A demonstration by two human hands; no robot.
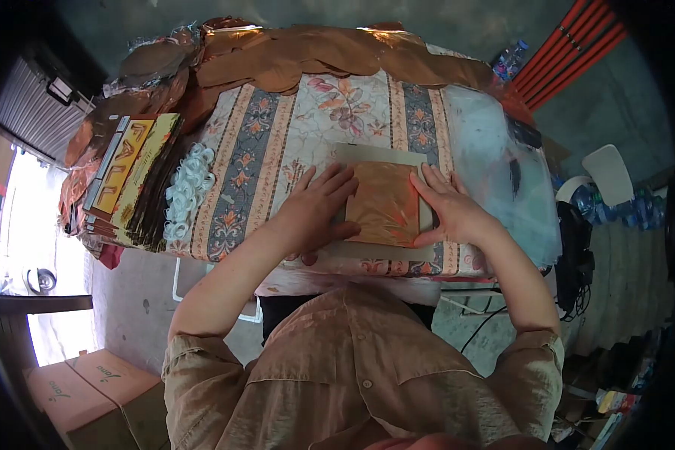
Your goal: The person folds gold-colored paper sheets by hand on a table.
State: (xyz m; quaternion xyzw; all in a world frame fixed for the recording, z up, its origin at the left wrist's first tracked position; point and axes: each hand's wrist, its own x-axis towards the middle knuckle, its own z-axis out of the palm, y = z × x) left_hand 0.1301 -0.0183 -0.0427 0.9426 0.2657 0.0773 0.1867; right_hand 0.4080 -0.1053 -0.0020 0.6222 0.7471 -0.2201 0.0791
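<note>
A square, flat brown piece (382, 202), perhaps folded cloth, lies on a grey board (412, 253) near the front edge of the table. A faint leaf-like pattern shows on its lower right part. My left hand (319, 208) rests flat at its left side, fingers spread, with the fingertips at its edge. On the other side, my right hand (454, 208) has its fingers apart, fingertips and thumb touching the right edge. Neither hand is gripping anything.
A patterned cloth (345, 112) covers the table. Left are a stack of printed packaging (131, 172) and white rings (190, 187). Brown sheets (292, 60) line the back. Clear plastic bags (495, 172) lie right. A carton (90, 390) stands on the floor.
</note>
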